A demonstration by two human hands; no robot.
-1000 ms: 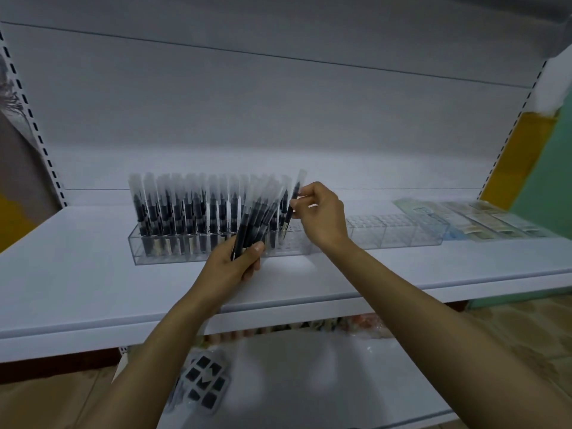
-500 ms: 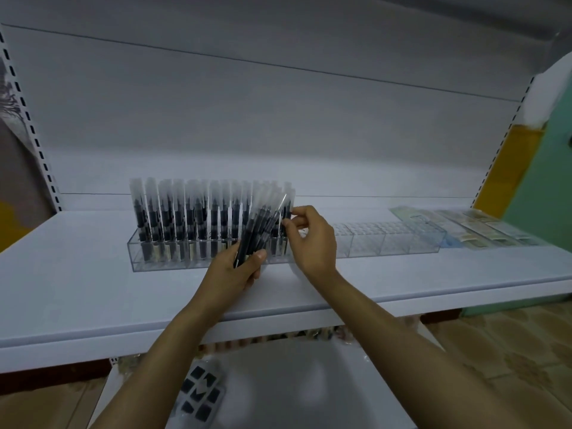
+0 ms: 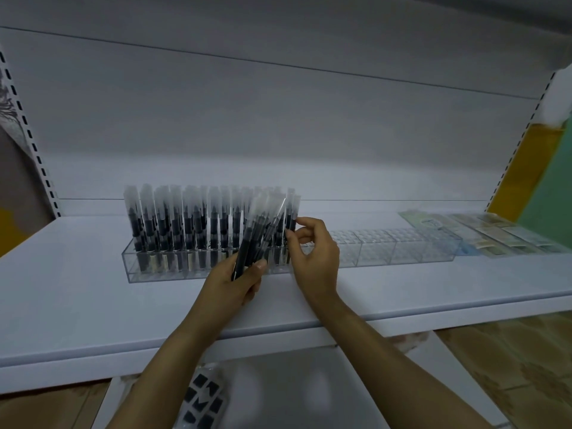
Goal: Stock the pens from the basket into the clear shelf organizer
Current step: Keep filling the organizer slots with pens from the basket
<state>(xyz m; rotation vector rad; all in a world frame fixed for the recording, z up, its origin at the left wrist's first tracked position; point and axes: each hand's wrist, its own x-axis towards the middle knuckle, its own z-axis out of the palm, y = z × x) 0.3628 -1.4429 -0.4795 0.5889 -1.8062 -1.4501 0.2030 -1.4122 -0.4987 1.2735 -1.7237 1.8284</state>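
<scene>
A long clear shelf organizer lies on the white shelf. Its left half is packed with several upright black pens with frosted caps, while its right half shows bare slots. My left hand grips a fanned bundle of pens just in front of the organizer's middle. My right hand is beside it, thumb and forefinger pinching the rightmost pen, which stands upright in its slot at the end of the filled row. The basket is not in view.
Flat greenish packets lie on the shelf to the right of the organizer. The shelf's front edge runs across below my forearms. On a lower shelf sits a packet with dark squares.
My right hand brought a single pen down from a raised tilt into the slot at the right end of the filled row. My left hand kept hold of its bundle.
</scene>
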